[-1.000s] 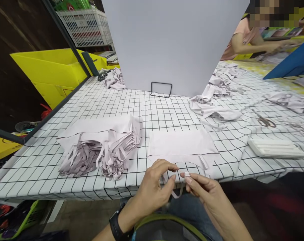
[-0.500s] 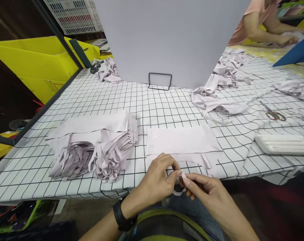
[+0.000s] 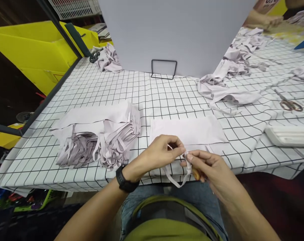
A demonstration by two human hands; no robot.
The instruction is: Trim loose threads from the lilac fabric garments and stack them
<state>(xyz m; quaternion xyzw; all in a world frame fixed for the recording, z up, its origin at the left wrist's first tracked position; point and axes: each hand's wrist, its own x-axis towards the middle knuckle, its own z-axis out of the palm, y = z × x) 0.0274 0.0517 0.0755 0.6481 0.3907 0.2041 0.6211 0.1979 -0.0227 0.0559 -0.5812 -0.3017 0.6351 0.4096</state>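
Above the table's front edge, my left hand [image 3: 164,150] pinches a pale fabric strap [image 3: 176,183] between thumb and fingers. My right hand [image 3: 203,164] grips the same strap close by, the fingertips of both hands nearly touching. The strap hangs down in a loop below them. Under the fingers of my right hand an orange-yellow thing [image 3: 195,174] shows, mostly hidden. Just beyond my hands lies a flat pale fabric piece [image 3: 187,130] with a strap at its lower edge. To the left sits a thick stack of matching fabric pieces [image 3: 96,117], their straps bunched toward me.
Scissors [image 3: 290,104] and a white tray [image 3: 290,136] lie at the right. Loose fabric [image 3: 229,90] is heaped toward the back right. A large grey panel [image 3: 174,33] stands behind a black wire stand [image 3: 164,69]. A yellow bin [image 3: 28,50] is at left; another person's hand [image 3: 272,21] is far right.
Both hands have risen slightly with the strap, and its loop now hangs longer and more openly. The view has tilted down.
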